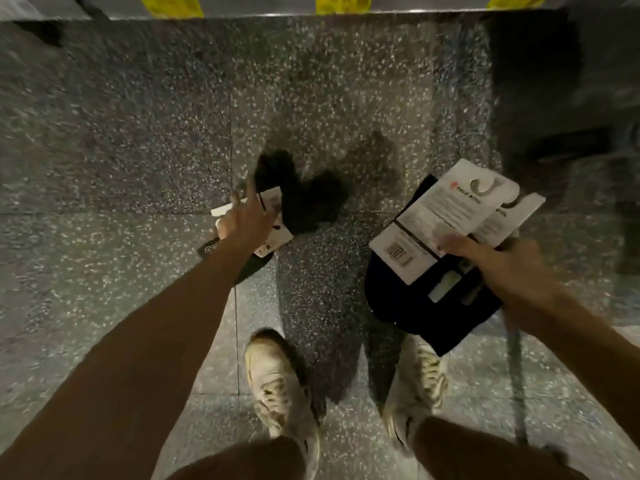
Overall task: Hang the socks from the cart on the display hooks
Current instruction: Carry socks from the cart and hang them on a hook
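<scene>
Below, the left hand is reaching down to dark socks lying on the speckled floor, fingers closing on their white card. The right hand is pinching a stack of carded socks held above the right shoe.

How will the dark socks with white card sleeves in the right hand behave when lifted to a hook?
The dark socks with white card sleeves are probably floppy below the card: the fabric droops past the right hand. The card tops look flat, so likely stiff enough to aim at a hook. Several overlapping packs may slide apart in the grip.
</scene>
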